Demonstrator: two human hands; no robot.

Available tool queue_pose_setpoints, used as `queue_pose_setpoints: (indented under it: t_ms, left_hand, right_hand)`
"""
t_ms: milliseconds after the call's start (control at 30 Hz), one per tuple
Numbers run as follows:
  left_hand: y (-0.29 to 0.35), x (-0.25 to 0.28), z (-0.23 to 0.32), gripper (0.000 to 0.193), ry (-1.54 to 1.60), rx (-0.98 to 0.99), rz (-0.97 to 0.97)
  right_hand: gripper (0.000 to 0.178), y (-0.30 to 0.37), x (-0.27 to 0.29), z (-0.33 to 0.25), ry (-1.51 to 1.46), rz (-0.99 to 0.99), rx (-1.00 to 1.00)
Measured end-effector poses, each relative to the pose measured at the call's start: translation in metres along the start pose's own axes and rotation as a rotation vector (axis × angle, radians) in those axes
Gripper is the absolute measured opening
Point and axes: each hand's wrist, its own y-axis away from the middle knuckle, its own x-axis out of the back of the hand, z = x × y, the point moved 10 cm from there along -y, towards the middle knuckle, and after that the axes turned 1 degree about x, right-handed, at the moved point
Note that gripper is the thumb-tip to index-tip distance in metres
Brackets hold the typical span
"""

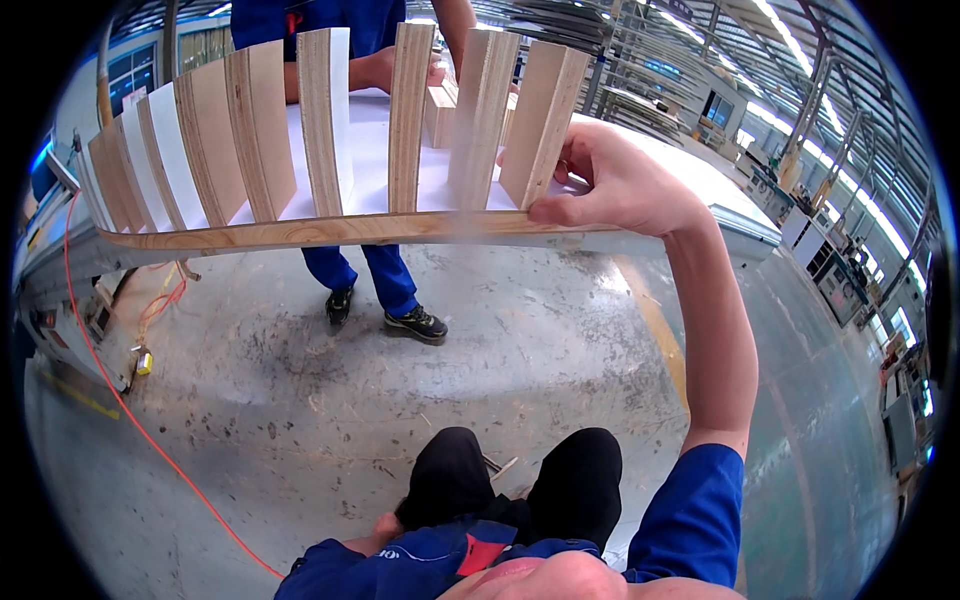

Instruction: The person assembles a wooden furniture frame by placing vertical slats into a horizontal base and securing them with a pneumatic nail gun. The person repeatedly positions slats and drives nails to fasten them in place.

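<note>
My right hand [635,185] closes round the lower end of an upright plywood block [545,125], the rightmost of a row. Its thumb lies along the front near the block's foot, and its fingers curl round the side, partly hidden. Several more plywood blocks [412,120] stand spaced along a long wooden strip [300,232] at the table's near edge. Some have white faces, like one left of the middle [340,120]. Low beside my knee, a small part of my left hand [386,526] shows; its fingers are hidden.
Across the white tabletop [370,135], a person in blue [330,20] has hands behind the blocks, near shorter wooden pieces [440,110]. An orange hose [150,435] crosses the floor at left. Stacked sheets [640,110] stand behind at right.
</note>
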Motion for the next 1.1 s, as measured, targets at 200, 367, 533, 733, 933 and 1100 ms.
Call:
queue_pose_setpoints:
  t_ms: [200, 367, 533, 733, 933, 1100]
  left_hand:
    - [0.018, 0.016, 0.022, 0.032, 0.035, 0.006, -0.033]
    - [0.017, 0.016, 0.011, 0.033, 0.016, 0.051, -0.022]
    - [0.018, 0.016, 0.013, 0.032, 0.053, 0.089, -0.015]
    - [0.005, 0.007, 0.004, 0.034, 0.019, 0.06, -0.03]
    - [0.0, 0.004, -0.001, 0.036, 0.004, 0.069, -0.032]
    - [-0.013, -0.007, -0.009, 0.036, -0.018, 0.085, -0.009]
  right_hand:
    - [0.05, 0.001, 0.002, 0.005, 0.09, -0.026, -0.012]
    - [0.049, 0.0, 0.004, 0.007, 0.095, -0.011, -0.01]
    - [0.043, 0.001, 0.0, 0.011, 0.066, -0.025, -0.053]
    - [0.043, 0.003, 0.005, 0.009, 0.083, -0.007, -0.008]
    - [0.039, 0.002, 0.001, 0.013, 0.072, -0.02, -0.035]
    - [0.041, 0.004, 0.001, 0.01, 0.086, -0.023, -0.069]
